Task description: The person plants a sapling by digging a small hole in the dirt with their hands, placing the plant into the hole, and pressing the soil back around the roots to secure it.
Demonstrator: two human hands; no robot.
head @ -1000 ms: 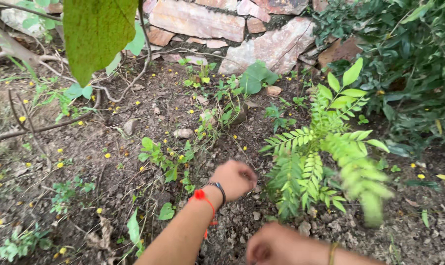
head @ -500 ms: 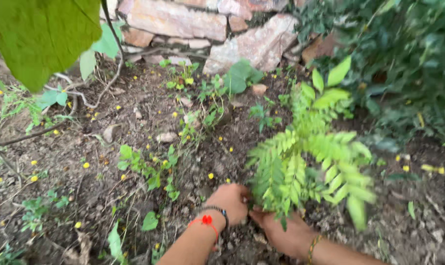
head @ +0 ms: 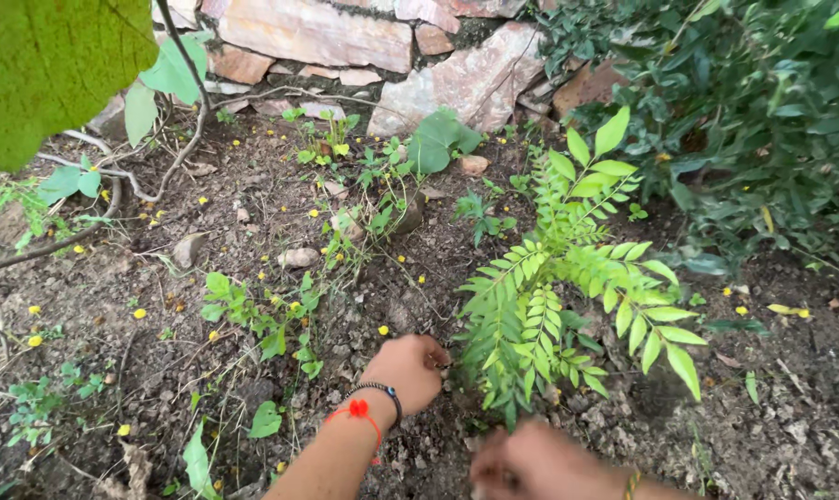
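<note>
Inspecting the head view, I find the small leafy plant (head: 568, 296) standing upright in loose dark soil (head: 160, 306), near the stone wall (head: 345, 37) and just beside the dark shrub (head: 762, 120).

The left hand (head: 406, 370) is curled into a loose fist, pressed to the ground at the foot of the plant; whether it grips the stem or only soil I cannot tell. The right hand (head: 521, 463) is blurred at the bottom edge, close to the base, and its state cannot be judged.

Handling, in my judgement: the plant is light, its leaflets soft and easily torn, the stem thin and liable to snap. Hold belongs low on the stem, at soil level, never on the fronds.

Against the frame half a second earlier: the right hand, then resting at the base with fingers under the foliage, has drawn back towards the camera. The left hand remains in place. The fronds, then blurred, now show sharp.
</note>
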